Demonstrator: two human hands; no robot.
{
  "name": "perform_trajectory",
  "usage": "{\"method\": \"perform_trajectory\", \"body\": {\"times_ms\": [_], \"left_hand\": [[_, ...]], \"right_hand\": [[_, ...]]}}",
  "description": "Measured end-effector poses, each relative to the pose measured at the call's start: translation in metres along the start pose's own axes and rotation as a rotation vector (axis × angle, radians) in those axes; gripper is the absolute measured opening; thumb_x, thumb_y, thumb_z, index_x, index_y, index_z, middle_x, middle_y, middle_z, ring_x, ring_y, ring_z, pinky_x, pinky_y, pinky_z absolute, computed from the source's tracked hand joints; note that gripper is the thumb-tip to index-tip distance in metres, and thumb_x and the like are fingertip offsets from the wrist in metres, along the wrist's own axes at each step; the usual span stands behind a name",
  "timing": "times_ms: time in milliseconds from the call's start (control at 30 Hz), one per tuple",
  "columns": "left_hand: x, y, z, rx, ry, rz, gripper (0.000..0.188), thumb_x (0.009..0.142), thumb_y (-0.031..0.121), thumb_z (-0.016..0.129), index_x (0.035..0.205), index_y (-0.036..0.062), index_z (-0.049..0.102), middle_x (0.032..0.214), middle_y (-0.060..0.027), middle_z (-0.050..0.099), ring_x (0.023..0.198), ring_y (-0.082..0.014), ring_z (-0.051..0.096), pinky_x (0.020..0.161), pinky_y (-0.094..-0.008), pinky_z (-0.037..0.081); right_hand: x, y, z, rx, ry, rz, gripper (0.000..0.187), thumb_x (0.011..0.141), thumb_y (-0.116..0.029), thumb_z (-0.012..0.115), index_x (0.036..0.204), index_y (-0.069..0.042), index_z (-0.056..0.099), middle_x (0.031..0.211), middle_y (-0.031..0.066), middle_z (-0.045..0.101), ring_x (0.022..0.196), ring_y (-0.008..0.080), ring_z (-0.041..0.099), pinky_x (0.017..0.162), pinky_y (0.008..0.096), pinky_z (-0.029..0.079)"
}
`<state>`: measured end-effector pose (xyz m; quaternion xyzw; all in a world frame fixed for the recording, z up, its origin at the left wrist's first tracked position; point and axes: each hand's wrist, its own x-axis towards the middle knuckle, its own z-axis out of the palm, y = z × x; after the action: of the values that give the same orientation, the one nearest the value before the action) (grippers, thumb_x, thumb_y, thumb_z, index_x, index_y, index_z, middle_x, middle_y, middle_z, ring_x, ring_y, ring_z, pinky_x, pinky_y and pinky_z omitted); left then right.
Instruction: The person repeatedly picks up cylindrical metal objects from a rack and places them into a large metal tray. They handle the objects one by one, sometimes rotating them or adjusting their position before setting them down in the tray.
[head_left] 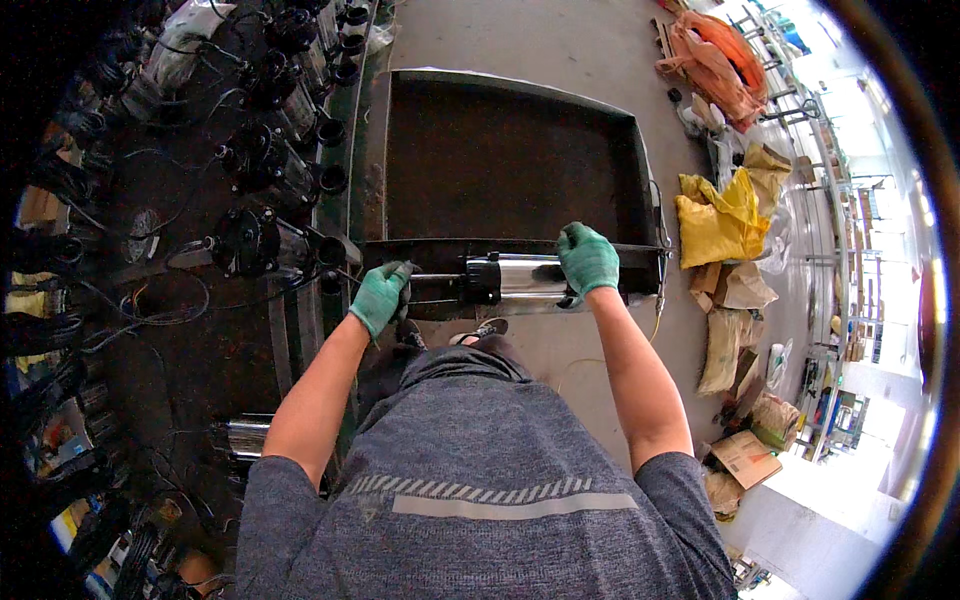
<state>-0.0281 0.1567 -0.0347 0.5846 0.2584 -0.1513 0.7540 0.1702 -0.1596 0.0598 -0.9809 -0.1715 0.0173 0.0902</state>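
Observation:
A shiny metal cylinder with a black end section, which looks like a pump motor [530, 277], lies sideways in front of me, over the near part of a dark metal tank [632, 150]. Thin rods [436, 277] run from its black end toward my left hand [380, 297]. That hand, in a green glove, is closed at the rods' left end; its fingers hide what it holds. My right hand [588, 258], gloved in green too, curls over the right end of the motor and covers part of it.
Several similar black-and-metal motors [265, 240] with loose cables crowd the left side. Another metal cylinder [245, 438] lies by my left elbow. Yellow sacks [722, 222], cardboard [745, 458] and an orange bundle [715, 65] line the floor at right.

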Motion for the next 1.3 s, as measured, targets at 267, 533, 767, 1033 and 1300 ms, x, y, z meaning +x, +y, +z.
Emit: {"method": "perform_trajectory", "body": {"times_ms": [267, 533, 767, 1033, 1300], "left_hand": [[-0.013, 0.023, 0.013, -0.245, -0.044, -0.145, 0.047, 0.106, 0.05, 0.054, 0.13, 0.0126, 0.068, 0.085, 0.0016, 0.069, 0.069, -0.0088, 0.061, 0.057, -0.0259, 0.047], [0.01, -0.019, -0.002, 0.712, 0.088, 0.299, 0.038, 0.098, 0.027, 0.07, 0.131, 0.008, 0.067, 0.1, -0.0025, 0.072, 0.086, -0.0249, 0.069, 0.078, -0.0366, 0.057], [0.001, 0.002, -0.005, 0.179, -0.102, 0.144, 0.056, 0.091, 0.012, 0.072, 0.144, 0.0034, 0.053, 0.112, -0.0099, 0.073, 0.099, -0.0239, 0.069, 0.09, -0.0369, 0.054], [0.004, -0.012, -0.002, 0.248, -0.076, 0.216, 0.032, 0.099, 0.021, 0.068, 0.13, 0.0109, 0.068, 0.105, -0.0053, 0.072, 0.091, -0.0151, 0.066, 0.083, -0.03, 0.054], [0.002, -0.003, -0.008, 0.575, -0.084, 0.521, 0.051, 0.099, 0.022, 0.069, 0.146, 0.0129, 0.053, 0.102, -0.0074, 0.073, 0.092, -0.02, 0.068, 0.082, -0.036, 0.055]], "right_hand": [[-0.004, -0.001, -0.004, -0.003, -0.038, 0.034, 0.026, 0.098, -0.034, 0.059, 0.105, -0.012, 0.07, 0.106, 0.0157, 0.073, 0.1, 0.0383, 0.069, 0.086, 0.0502, 0.055], [-0.001, -0.002, 0.0, 0.007, -0.024, -0.006, 0.024, 0.098, -0.034, 0.059, 0.103, -0.013, 0.07, 0.104, 0.0148, 0.073, 0.098, 0.0385, 0.069, 0.084, 0.0505, 0.055], [-0.003, -0.001, -0.005, 0.003, -0.023, -0.009, 0.022, 0.097, -0.032, 0.06, 0.099, -0.013, 0.069, 0.1, 0.015, 0.073, 0.094, 0.0396, 0.07, 0.081, 0.0517, 0.055], [-0.001, 0.002, 0.002, 0.004, -0.001, -0.03, 0.022, 0.096, -0.032, 0.06, 0.101, -0.013, 0.07, 0.099, 0.0152, 0.073, 0.093, 0.0391, 0.07, 0.081, 0.0513, 0.056], [0.0, -0.002, -0.001, -0.013, -0.012, -0.026, 0.021, 0.097, -0.033, 0.06, 0.099, -0.014, 0.07, 0.099, 0.0143, 0.073, 0.092, 0.0388, 0.07, 0.079, 0.0509, 0.056]]}}
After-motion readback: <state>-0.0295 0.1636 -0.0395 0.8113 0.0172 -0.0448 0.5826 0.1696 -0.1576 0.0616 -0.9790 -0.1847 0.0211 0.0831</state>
